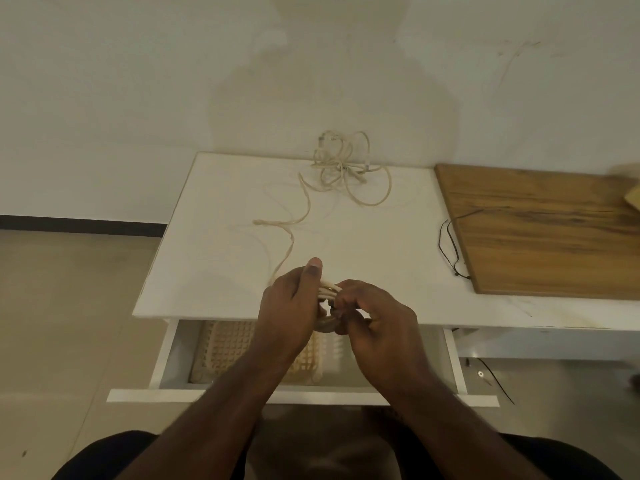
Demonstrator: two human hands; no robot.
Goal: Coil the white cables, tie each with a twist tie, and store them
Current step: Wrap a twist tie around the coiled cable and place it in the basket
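Both hands meet over the front edge of the white table [381,237], closed around a bundle of white cable [328,289]. The left hand [289,306] wraps its fingers round the bundle with the thumb stretched up and forward; the right hand [372,322] curls its fingers onto the same strands from the other side. Between the hands several cream-white strands lie side by side, running parallel. From the left hand a loose length of the cable trails away across the tabletop in soft bends. Near the wall lies a second white cable [343,164] in a tangled heap of loops. Below the hands an open drawer [173,344] holds a pale lattice basket [228,344]. A wooden board [540,233] rests on the table's right side, a thin black cord [450,247] just beside its edge.
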